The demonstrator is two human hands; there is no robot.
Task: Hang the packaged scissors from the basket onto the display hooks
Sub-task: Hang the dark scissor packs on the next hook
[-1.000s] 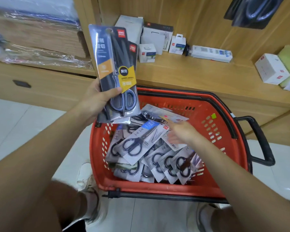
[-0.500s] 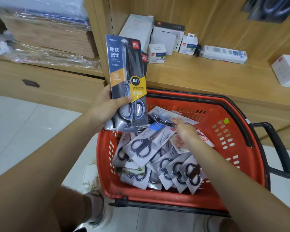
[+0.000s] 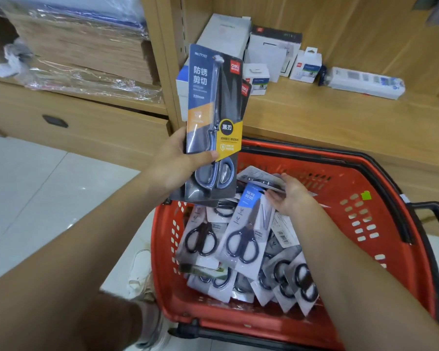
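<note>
Dark pack stands upright, long axis vertical, hang-hole end on top and scissor handles at the bottom. A second pack sits right behind it; we only see its red logo edge. We see the left hand gripping both low down, thumb across the front just above the handles, fingers hidden behind. The stack is held above the far-left corner of the basket, in front of the shelf post.

Next one: pale pack lies on top of the pile at the far side, nearly flat, long axis running left-right. The right hand is at its right end, thumb on top and fingers under the near edge, so we read it as a pinch, though the grip is partly hidden. That pack points left from the hand, toward the held stack.

More packs fill the basket nearer to us, a blue-topped pack just near-left of the right hand, tips aimed far-right.

Our judgement: the right hand is the nearer one and the only free one, so it lifts the pale pack and must turn it from flat to upright to match the stack.

No hooks are visible; they are probably above the shelf, which holds small boxes.
</note>
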